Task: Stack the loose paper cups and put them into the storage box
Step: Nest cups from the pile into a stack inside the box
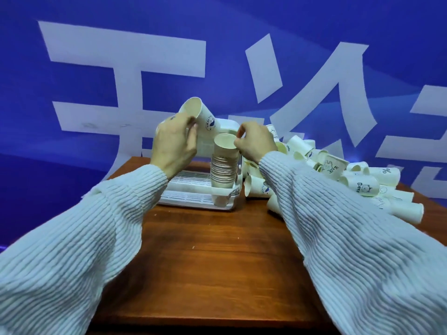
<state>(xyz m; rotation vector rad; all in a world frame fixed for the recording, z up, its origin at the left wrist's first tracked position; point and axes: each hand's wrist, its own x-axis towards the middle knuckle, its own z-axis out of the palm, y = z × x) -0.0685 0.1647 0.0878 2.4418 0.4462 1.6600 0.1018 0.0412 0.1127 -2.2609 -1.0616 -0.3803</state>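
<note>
A tall stack of nested white paper cups stands upright in the right end of the clear plastic storage box. My right hand pinches the rim of the top cup of that stack. My left hand grips a single white paper cup with a blue print, tilted, its mouth turned toward me, above and left of the stack. A heap of several loose white cups lies on the table to the right of the box.
The wooden table stretches toward me from the box. A blue banner with big white characters hangs behind it. One loose cup lies right beside the box's right wall.
</note>
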